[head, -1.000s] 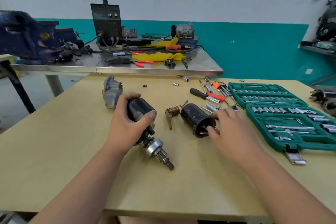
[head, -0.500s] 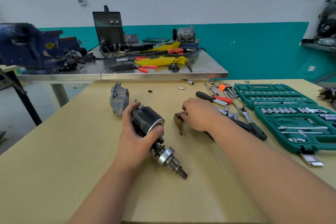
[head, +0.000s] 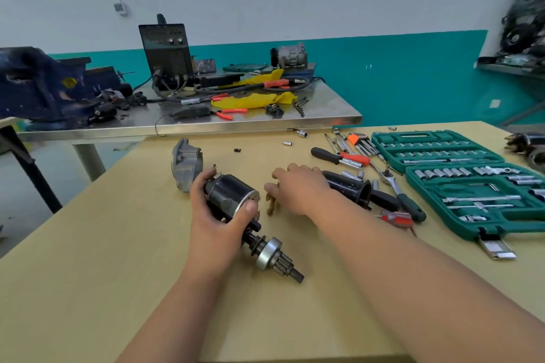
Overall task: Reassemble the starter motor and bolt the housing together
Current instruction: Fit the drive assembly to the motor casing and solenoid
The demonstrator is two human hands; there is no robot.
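The left hand (head: pixel 218 215) grips the black starter motor body (head: pixel 231 194) mid-desk (head: pixel 88 274), its pinion shaft pointing near-right. The right hand (head: pixel 298 188) lies over a small brass part (head: pixel 270 206) just right of the body; whether it grips the part is unclear.

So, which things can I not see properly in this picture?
Brass part, head view: the right hand covers most of it; whether its fingers grip it is unclear.
Motor body, head view: the left hand wraps around it and hides its far side.
Dark part at the right edge: cut off by the frame.
Sockets in the green case: size marks too small to read.
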